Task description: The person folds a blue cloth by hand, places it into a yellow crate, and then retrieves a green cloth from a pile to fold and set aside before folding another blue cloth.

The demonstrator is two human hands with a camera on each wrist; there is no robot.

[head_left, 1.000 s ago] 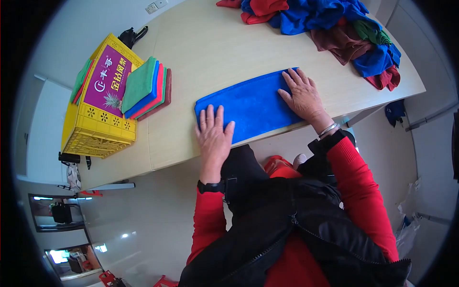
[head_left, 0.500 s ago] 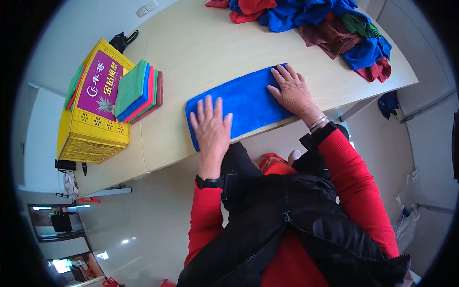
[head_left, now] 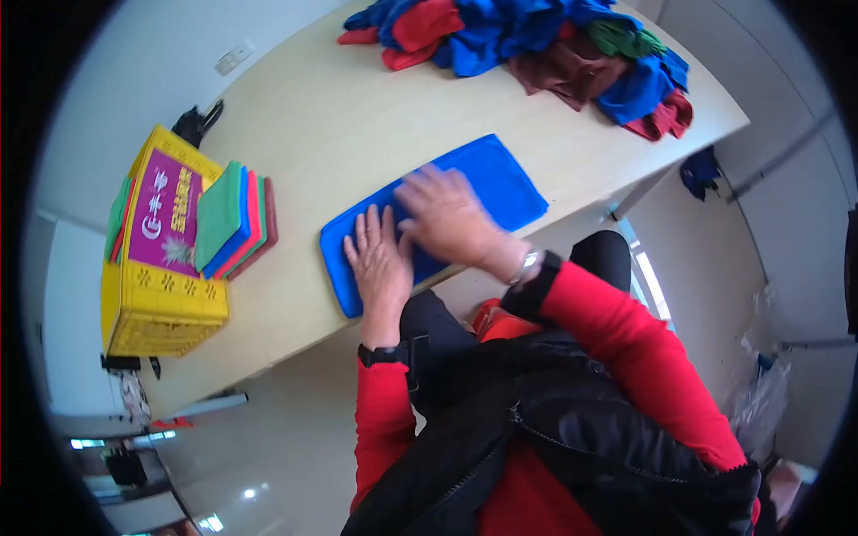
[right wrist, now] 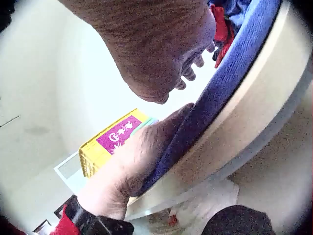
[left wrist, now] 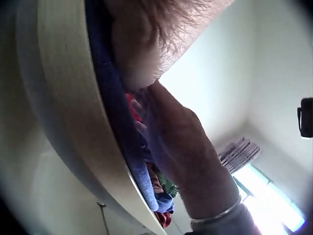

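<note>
A blue cloth (head_left: pixel 505 188), folded into a long flat rectangle, lies along the table's near edge. My left hand (head_left: pixel 381 266) rests on its left part, fingers spread straight. Blurred by motion, my right hand (head_left: pixel 450 216) is over the middle of the cloth, close beside the left one, with its fingers extended. In the right wrist view, the right hand (right wrist: pixel 161 54) shows raised above the cloth (right wrist: pixel 230 78), while the left hand (right wrist: pixel 146 152) presses on it.
A yellow crate (head_left: pixel 170 308) with a purple label stands at the left. Against it leans a stack of folded cloths (head_left: pixel 223 219) in green, blue, red and brown. Crumpled cloths (head_left: pixel 518 40) are heaped along the far side of the table (head_left: pixel 357 116). A black item (head_left: pixel 195 123) lies behind the crate.
My right hand has left the cloth's right end and swept left to beside my left hand. The left hand is still on the left part. The head view has shifted.
</note>
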